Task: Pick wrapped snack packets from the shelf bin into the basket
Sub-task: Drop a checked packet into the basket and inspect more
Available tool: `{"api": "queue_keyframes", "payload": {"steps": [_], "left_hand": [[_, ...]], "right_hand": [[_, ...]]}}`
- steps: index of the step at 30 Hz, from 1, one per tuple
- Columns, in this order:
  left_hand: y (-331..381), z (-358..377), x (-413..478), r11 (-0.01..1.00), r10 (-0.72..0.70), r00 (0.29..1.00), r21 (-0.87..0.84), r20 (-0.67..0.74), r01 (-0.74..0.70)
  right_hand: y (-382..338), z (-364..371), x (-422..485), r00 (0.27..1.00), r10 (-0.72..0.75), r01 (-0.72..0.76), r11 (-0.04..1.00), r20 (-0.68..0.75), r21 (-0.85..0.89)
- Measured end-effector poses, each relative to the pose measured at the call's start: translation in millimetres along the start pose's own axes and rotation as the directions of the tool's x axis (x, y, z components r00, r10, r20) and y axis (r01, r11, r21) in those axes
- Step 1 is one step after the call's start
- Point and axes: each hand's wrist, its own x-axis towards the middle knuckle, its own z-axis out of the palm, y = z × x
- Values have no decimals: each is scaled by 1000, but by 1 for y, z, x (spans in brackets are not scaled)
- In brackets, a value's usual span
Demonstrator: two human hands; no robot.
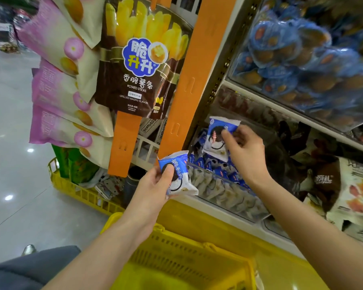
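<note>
Both hands holding packets, basket waiting below.
Right hand is pinching a packet over the shelf bin; left hand is gripping another packet. Best to be lowering both into the basket before releasing.

Packet in left hand, basket below

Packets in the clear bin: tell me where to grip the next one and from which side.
Pinch a blue packet by its top sealed edge, coming from above. The bin is open on top, its clear front wall blocks a level reach, and the packets sit closely piled, so only upper edges seem free.
</note>
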Motion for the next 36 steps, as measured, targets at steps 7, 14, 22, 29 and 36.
{"api": "queue_keyframes", "payload": {"steps": [7, 14, 22, 29, 36], "left_hand": [[-6, 14, -8, 992, -67, 998, -107, 0, 67], [-9, 19, -22, 955, -221, 970, -180, 99, 236], [-5, 15, -23, 969, -231, 967, -65, 113, 239], [-7, 14, -19, 957, -186, 981, -214, 59, 194], [-4, 10, -7, 979, -144, 971, -167, -191, 112]], "right_hand": [[-12, -1, -70, 953, 111, -135, 989, 282, 65], [-15, 2, -92, 897, 198, -254, 963, 395, 95], [-29, -6, -105, 878, 139, -125, 990, 458, -61], [-33, -3, -108, 915, 84, -76, 996, 394, -37], [-33, -1, -100, 938, 93, -154, 975, 334, 159]]}}
